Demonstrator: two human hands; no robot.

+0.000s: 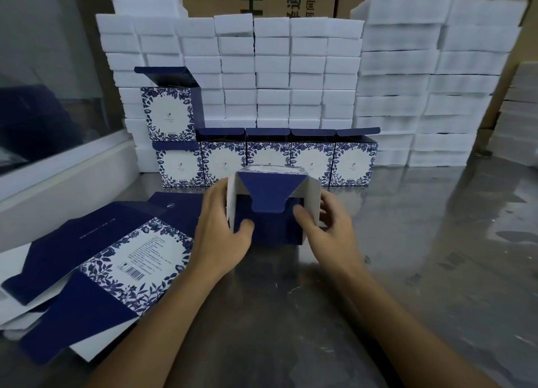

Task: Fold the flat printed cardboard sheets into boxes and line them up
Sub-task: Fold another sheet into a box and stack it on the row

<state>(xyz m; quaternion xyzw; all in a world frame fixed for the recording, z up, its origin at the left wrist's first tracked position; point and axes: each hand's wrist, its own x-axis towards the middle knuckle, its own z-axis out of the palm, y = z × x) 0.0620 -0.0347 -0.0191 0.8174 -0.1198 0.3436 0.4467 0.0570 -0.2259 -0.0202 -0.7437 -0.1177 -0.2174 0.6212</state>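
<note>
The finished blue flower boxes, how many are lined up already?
6: five boxes in a row on the table, and one box stacked on the leftmost. A seventh is being folded by the left hand and right hand.

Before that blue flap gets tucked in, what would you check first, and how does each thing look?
1. Both hands on the box: left hand and right hand grip its sides. Ok.
2. Blue flap folded down over the opening: ok.
3. Flap tab tucked in: not ok, it lies outside.
4. White side flaps folded in: not ok, they stick out.
5. Space in the row of finished boxes: cannot tell.
</note>
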